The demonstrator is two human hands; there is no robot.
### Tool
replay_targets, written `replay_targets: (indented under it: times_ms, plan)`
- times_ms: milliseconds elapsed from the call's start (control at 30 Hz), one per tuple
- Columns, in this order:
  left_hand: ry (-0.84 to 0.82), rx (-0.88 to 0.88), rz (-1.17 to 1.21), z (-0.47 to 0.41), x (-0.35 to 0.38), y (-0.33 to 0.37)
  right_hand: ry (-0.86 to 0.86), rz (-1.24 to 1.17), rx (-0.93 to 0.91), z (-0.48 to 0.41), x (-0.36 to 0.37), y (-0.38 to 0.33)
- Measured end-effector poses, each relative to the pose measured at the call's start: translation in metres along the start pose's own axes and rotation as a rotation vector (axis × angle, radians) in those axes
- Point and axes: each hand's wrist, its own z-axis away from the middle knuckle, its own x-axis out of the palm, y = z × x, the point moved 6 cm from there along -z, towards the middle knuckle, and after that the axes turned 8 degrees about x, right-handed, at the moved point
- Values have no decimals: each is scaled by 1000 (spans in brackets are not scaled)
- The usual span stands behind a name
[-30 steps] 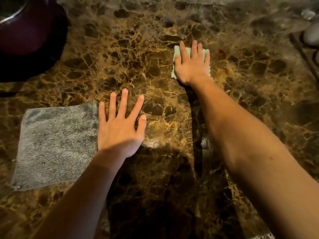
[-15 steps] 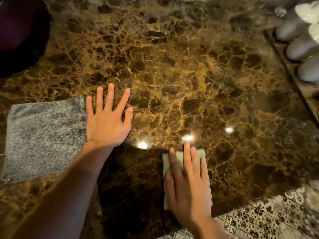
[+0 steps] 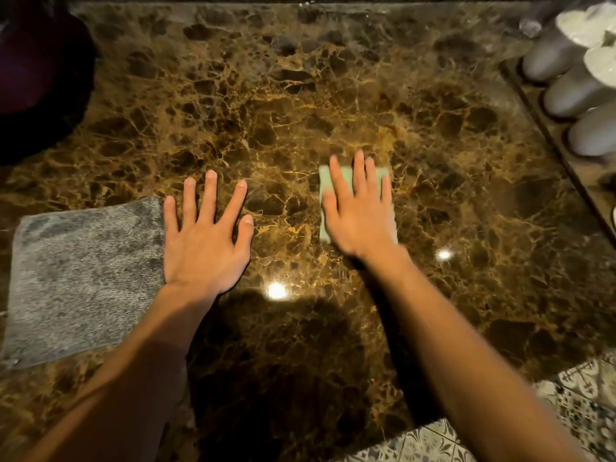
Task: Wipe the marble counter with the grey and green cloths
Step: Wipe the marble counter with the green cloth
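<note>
The brown marble counter (image 3: 300,95) fills the view. A small folded green cloth (image 3: 325,208) lies at centre right, mostly hidden under my right hand (image 3: 358,211), which presses flat on it with fingers spread forward. A larger grey cloth (image 3: 83,278) lies flat at the left. My left hand (image 3: 203,241) rests palm-down on bare marble, fingers apart, its outer edge touching the grey cloth's right edge and holding nothing.
A dark purple round vessel (image 3: 36,71) stands at the far left. A wooden tray (image 3: 566,168) with several pale rounded containers (image 3: 580,91) runs along the right. Patterned floor tiles (image 3: 566,405) show past the counter's near right edge.
My right hand slid the green cloth from the far middle to the near edge, then back out to the centre right. My left hand stayed flat beside the grey cloth.
</note>
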Motion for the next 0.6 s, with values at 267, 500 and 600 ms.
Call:
replay_targets:
  times_ms: [267,500,600]
  plan:
    - [22,1,-3,0,1,0,-33,-45,96,-149,-18,-11]
    - [-4,10,10,-1,0,0,-4,16,30,-58,-12,-2]
    - [-53,1,38,-3,-2,-1,-14,-8,-10,29,-1,8]
